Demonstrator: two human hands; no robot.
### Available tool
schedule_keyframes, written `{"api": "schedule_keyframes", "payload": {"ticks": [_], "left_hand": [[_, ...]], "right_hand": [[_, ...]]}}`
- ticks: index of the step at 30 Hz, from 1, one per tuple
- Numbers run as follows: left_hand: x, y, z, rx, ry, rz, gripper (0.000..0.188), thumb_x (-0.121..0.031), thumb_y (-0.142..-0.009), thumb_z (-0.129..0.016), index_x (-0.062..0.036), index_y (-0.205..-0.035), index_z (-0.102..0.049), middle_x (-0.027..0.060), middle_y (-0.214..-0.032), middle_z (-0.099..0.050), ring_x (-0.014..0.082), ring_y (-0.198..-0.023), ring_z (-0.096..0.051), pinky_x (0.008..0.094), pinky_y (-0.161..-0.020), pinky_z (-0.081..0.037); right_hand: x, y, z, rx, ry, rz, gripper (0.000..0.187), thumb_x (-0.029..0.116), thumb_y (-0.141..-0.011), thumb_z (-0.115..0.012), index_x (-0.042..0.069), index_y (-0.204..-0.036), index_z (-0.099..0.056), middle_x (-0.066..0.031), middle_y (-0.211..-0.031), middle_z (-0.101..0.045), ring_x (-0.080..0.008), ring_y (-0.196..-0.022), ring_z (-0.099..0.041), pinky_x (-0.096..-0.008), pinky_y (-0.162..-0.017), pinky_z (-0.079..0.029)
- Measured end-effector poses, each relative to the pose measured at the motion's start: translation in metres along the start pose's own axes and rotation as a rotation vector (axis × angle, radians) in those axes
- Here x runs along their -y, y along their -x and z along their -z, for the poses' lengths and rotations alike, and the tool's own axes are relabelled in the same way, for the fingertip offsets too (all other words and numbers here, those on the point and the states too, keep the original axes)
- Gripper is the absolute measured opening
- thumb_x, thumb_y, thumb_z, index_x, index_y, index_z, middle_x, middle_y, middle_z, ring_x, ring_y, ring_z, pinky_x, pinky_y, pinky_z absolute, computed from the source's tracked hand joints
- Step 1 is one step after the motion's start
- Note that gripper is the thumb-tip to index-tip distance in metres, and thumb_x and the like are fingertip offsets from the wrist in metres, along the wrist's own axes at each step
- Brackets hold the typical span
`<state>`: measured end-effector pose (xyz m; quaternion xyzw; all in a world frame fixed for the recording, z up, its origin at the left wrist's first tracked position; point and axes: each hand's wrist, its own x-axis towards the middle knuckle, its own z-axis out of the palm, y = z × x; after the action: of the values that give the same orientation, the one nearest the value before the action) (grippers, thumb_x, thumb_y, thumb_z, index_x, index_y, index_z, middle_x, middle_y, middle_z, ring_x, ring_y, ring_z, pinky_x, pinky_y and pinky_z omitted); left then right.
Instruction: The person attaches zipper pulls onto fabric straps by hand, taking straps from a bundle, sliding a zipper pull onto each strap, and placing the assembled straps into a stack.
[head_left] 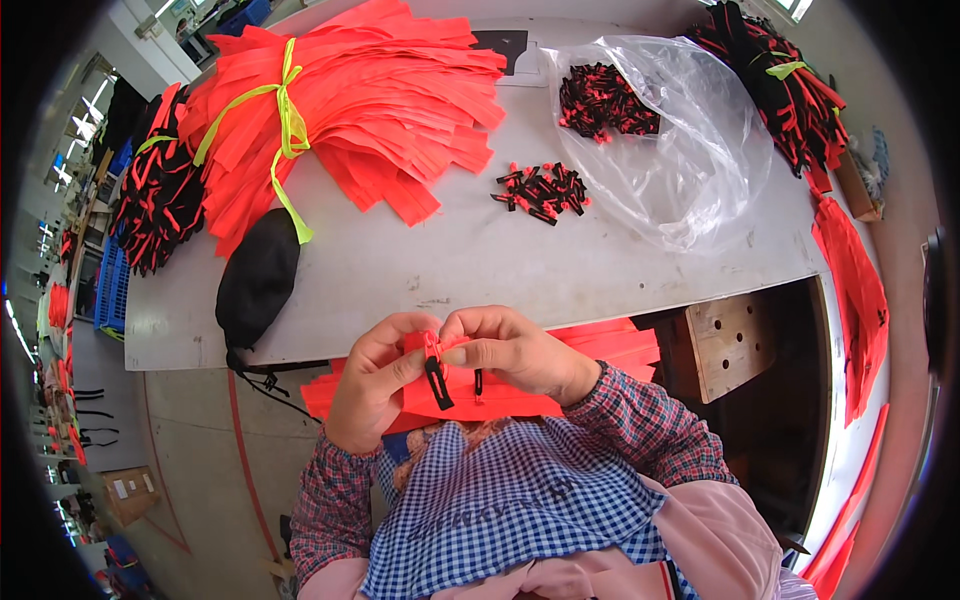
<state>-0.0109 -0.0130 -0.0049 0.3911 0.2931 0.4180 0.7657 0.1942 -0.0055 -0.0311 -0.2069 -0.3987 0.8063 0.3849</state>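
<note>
At the table's near edge, my left hand (375, 385) and my right hand (520, 352) meet with fingertips pinched together. Between them is a small red zipper slider with a long black pull tab (438, 384), which hangs down from my fingers. A second narrow black tab (478, 384) shows just below my right hand; whether I hold it is unclear. The end of a bright red-orange strip seems to be at my fingertips, but the fingers partly cover it. More red-orange strips (620, 345), like zipper tape, lie across my lap beneath both hands.
On the grey table (400, 280) are a loose pile of black-and-red sliders (543, 192), a clear plastic bag (700, 170) holding more, and a big tied bundle of red-orange strips (360, 100). A black pouch (258, 275) overhangs the left edge. A wooden box (730, 345) sits under the table.
</note>
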Motion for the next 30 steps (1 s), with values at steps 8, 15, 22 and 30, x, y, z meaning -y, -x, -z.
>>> {"api": "schedule_keyframes", "payload": {"ticks": [8, 15, 22, 30], "left_hand": [[-0.015, -0.002, -0.002, 0.076, -0.408, 0.048, 0.029, -0.008, -0.093, -0.065, 0.0028, -0.12, -0.061, 0.0085, -0.109, -0.069, 0.0126, -0.1, -0.064, 0.0273, -0.09, -0.05], [-0.019, 0.002, -0.012, 0.077, -0.517, -0.072, 0.044, 0.0, -0.088, -0.069, 0.0018, -0.13, -0.056, 0.0073, -0.103, -0.069, 0.0121, -0.096, -0.065, 0.0266, -0.087, -0.052], [-0.019, 0.012, -0.022, -0.024, -0.877, -0.122, 0.052, 0.002, -0.086, -0.069, -0.0004, -0.136, -0.054, 0.0119, -0.106, -0.072, 0.0153, -0.096, -0.068, 0.0281, -0.084, -0.053], [-0.02, 0.018, -0.027, -0.028, -1.113, -0.266, 0.03, 0.007, -0.079, -0.069, 0.0012, -0.109, -0.069, 0.0133, -0.099, -0.072, 0.0184, -0.088, -0.071, 0.0281, -0.076, -0.056]], "right_hand": [[-0.006, 0.004, 0.0, -0.055, -0.091, -0.061, 0.009, 0.013, -0.096, -0.063, 0.006, -0.09, -0.06, 0.0079, -0.078, -0.057, 0.0008, -0.069, -0.049, -0.0176, -0.06, -0.039], [0.0, 0.009, -0.007, -0.132, 0.197, 0.257, 0.011, 0.012, -0.096, -0.065, 0.002, -0.099, -0.065, 0.0021, -0.087, -0.061, -0.0048, -0.075, -0.055, -0.0209, -0.066, -0.045], [-0.001, 0.016, 0.001, -0.1, 0.497, 0.4, 0.013, 0.007, -0.089, -0.072, 0.001, -0.1, -0.069, -0.0053, -0.096, -0.064, -0.0136, -0.085, -0.061, -0.0272, -0.076, -0.049], [-0.002, 0.019, -0.005, -0.101, 0.905, 0.714, 0.026, 0.009, -0.078, -0.082, 0.005, -0.101, -0.071, -0.0067, -0.091, -0.063, -0.0202, -0.081, -0.061, -0.0309, -0.072, -0.051]]}}
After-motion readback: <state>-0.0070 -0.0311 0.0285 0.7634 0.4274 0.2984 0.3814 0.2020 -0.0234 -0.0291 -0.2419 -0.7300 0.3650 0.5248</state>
